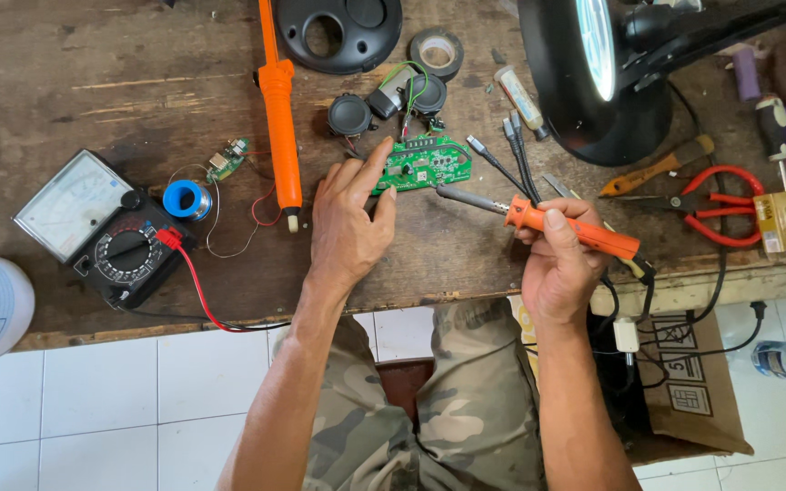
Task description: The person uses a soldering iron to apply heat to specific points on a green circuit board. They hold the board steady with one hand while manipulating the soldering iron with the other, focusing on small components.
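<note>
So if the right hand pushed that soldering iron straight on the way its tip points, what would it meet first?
Most likely the green circuit board. The right hand aims the orange soldering iron up-left, its tip just short of the board's right edge, near the left hand's thumb. Height above the bench is unclear.

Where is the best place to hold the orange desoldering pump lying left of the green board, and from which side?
Grip the desoldering pump at its thick orange barrel, from above. It lies flat on the table, and its thin ends offer less to hold.
</note>
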